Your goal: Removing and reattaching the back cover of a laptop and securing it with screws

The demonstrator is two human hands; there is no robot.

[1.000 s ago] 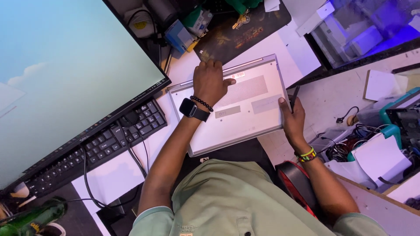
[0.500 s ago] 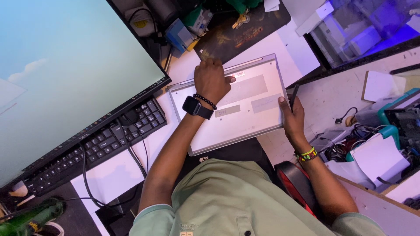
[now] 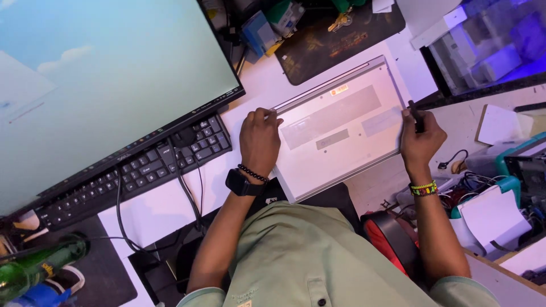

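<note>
A silver laptop [image 3: 341, 128] lies closed and bottom side up on the white desk [image 3: 170, 207]. My left hand [image 3: 259, 136], with a black watch and a bead bracelet on the wrist, grips the laptop's left edge near its far corner, fingers curled over the rim. My right hand [image 3: 420, 139], wearing a coloured bead bracelet, rests against the laptop's right edge and holds a slim black tool [image 3: 417, 116] upright between its fingers.
A large monitor [image 3: 102, 85] and a black keyboard [image 3: 136, 170] fill the left side. A dark mat [image 3: 335, 40] with keys lies behind the laptop. Cables, white boxes and teal devices [image 3: 500, 199] crowd the right. A green bottle [image 3: 40, 264] lies at lower left.
My left hand has slid from the laptop's far middle to its left edge and taken hold there. My right hand stays at the right edge.
</note>
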